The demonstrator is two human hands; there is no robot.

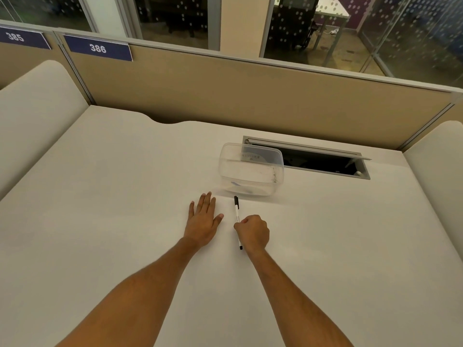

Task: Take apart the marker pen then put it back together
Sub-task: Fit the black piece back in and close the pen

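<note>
A white marker pen with a black cap at its far end and a black plug at its near end lies lengthwise on the white desk. The pen is whole, cap on. My right hand is curled around its lower barrel, fingers closed on it, with the near tip poking out below the fist. My left hand rests flat on the desk just left of the pen, fingers spread, holding nothing.
A clear plastic container stands just beyond the pen's cap. Behind it an open cable hatch is cut into the desk. A tan partition closes the back, and white side panels flank the desk.
</note>
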